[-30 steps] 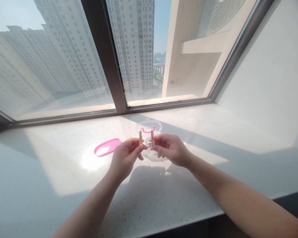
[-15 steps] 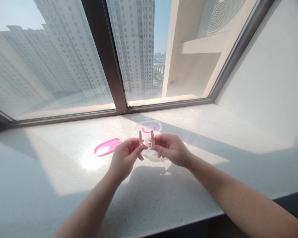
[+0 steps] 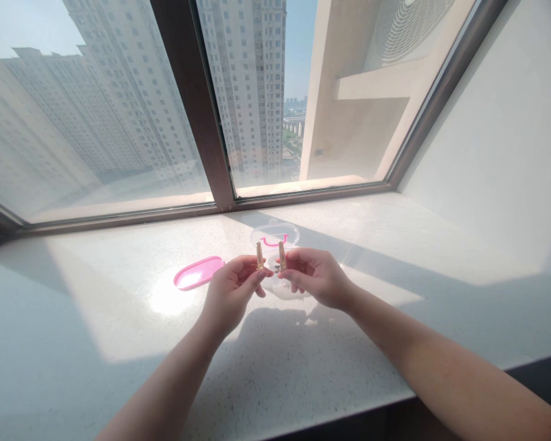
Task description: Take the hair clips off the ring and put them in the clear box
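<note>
My left hand (image 3: 232, 291) pinches a slim gold clip (image 3: 259, 256) upright between thumb and fingers. A matching gold clip (image 3: 282, 256) stands in the pinch of my right hand (image 3: 319, 275). The two clips are side by side with a small gap between them. Just behind and below them is a clear plastic case (image 3: 275, 231) with its lid up and a pink handle on the lid. My hands cover much of the case's lower part, and its contents are hard to make out.
Left of my hands a pink oval tray (image 3: 199, 273) lies on the speckled white windowsill (image 3: 340, 367). A brown-framed window (image 3: 217, 153) stands behind, and a white wall (image 3: 491, 159) closes off the right side. The sill's front edge runs along the lower right.
</note>
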### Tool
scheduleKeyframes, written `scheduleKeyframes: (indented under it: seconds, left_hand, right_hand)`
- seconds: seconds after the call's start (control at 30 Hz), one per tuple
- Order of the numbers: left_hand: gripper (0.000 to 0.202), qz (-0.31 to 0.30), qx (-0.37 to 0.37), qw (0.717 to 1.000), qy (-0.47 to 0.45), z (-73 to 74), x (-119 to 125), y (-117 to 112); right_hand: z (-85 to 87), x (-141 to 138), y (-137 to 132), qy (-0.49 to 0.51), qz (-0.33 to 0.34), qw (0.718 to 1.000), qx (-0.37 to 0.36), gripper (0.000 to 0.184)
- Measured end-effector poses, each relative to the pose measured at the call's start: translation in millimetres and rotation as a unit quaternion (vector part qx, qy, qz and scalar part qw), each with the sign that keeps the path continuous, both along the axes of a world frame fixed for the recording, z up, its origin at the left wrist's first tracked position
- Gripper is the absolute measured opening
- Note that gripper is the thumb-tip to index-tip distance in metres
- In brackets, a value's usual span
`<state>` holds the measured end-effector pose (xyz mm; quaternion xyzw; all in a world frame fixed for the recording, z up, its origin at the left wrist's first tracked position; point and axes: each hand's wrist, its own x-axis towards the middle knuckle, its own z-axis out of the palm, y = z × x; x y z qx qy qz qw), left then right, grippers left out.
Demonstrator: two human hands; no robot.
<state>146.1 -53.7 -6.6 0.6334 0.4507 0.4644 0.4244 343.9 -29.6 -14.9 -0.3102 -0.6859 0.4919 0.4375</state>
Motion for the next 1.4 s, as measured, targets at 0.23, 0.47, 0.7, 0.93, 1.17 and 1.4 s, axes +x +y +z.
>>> scheduleKeyframes:
  seconds: [0.23, 0.47, 0.7, 0.93, 1.17, 1.4]
  left_hand:
    - [0.022, -0.001, 0.002, 1.000, -0.006, -0.5, -0.6, -1.0]
    - [0.021, -0.002, 0.004, 1.000, -0.011, -0.6, -0.3, -0.6]
    - [0.021, -0.001, 0.008, 1.000, -0.013, -2.4, -1.2, -1.4]
    - [0.021, -0.003, 0.007, 1.000, -0.017, -1.5, -0.4, -0.8]
    - [0.020, -0.008, 0.007, 1.000, -0.023, -2.1, -1.4, -1.9]
    - [0.016, -0.012, 0.011, 1.000, -0.020, -0.3, -0.3, -2.0]
  right_hand:
    - [-0.4, 0.8, -0.2, 0.000, 0.002, 1.000, 0.003, 0.013]
    - [-0.6, 1.2, -0.2, -0.001, 0.002, 1.000, 0.009, 0.013]
    - [-0.6, 0.4, -0.2, 0.004, 0.003, 1.000, 0.007, 0.013]
    - [-0.2, 0.7, -1.4, 0.006, 0.006, 1.000, 0.004, 0.015]
    - [0.1, -0.1, -0.2, 0.002, -0.003, 1.000, 0.004, 0.013]
    - [-0.6, 1.0, -0.3, 0.010, -0.004, 1.000, 0.006, 0.015]
